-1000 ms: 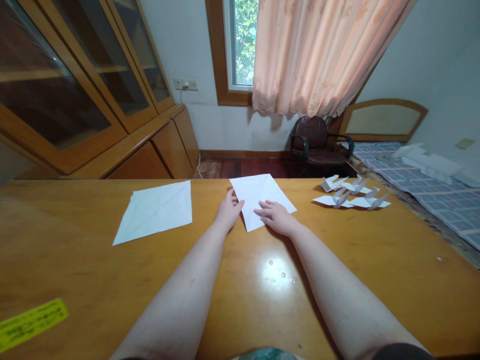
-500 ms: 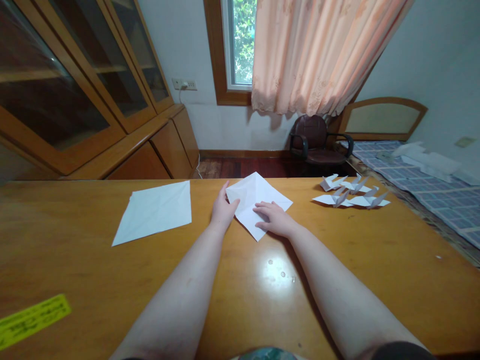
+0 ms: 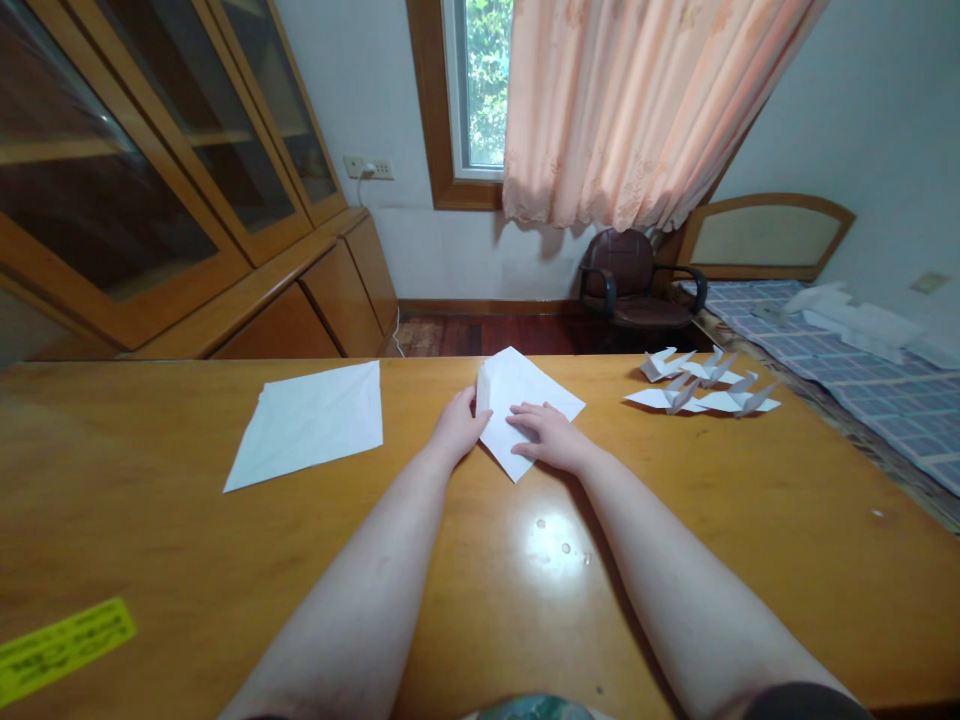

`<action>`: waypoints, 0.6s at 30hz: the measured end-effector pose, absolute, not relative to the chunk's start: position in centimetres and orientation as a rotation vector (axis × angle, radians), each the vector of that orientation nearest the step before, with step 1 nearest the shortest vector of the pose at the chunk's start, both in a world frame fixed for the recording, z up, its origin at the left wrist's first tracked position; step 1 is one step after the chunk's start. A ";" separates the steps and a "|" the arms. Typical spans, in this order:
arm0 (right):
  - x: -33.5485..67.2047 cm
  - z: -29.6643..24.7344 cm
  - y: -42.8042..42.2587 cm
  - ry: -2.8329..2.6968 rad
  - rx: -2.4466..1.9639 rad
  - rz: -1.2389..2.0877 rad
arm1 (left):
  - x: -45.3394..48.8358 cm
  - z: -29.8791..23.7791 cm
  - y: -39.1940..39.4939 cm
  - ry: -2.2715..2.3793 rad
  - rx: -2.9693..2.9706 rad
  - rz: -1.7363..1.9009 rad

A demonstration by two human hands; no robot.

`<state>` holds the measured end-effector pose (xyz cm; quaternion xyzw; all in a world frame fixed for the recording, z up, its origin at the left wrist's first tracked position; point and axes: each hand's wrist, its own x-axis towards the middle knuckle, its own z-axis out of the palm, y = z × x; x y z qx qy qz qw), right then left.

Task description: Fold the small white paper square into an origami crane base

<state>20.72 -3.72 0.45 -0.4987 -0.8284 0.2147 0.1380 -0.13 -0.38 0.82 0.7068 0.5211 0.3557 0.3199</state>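
Observation:
A white square sheet of paper (image 3: 529, 395) lies turned like a diamond on the wooden table (image 3: 480, 560), near its far edge. My left hand (image 3: 459, 428) pinches the sheet's left corner and has lifted it up and over toward the middle. My right hand (image 3: 551, 437) lies flat with fingers stretched out, pressing on the sheet's near right part. Both forearms reach forward over the tabletop.
A stack of white sheets (image 3: 309, 422) lies to the left. Several folded paper cranes (image 3: 701, 390) sit to the right. A yellow label (image 3: 60, 650) is stuck near the front left edge. Behind the table are a wooden cabinet (image 3: 187, 200), an office chair (image 3: 637, 285) and a bed (image 3: 862, 390).
The sheet was turned from a tilted rectangle pose into a diamond. My left hand then took its left corner and folded it inward. The right hand stayed pressing on the paper.

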 end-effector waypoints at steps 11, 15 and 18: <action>21.2 0.7 -3.6 -2.286 -1.779 0.434 | 0.3 0.5 -0.6 1.249 1.840 0.923; 21.1 0.9 -3.6 -2.319 -1.774 0.457 | 0.3 0.7 -0.7 1.183 2.015 0.841; 21.2 0.9 -3.6 -2.329 -1.761 0.479 | 0.2 0.7 -0.7 1.142 2.156 0.705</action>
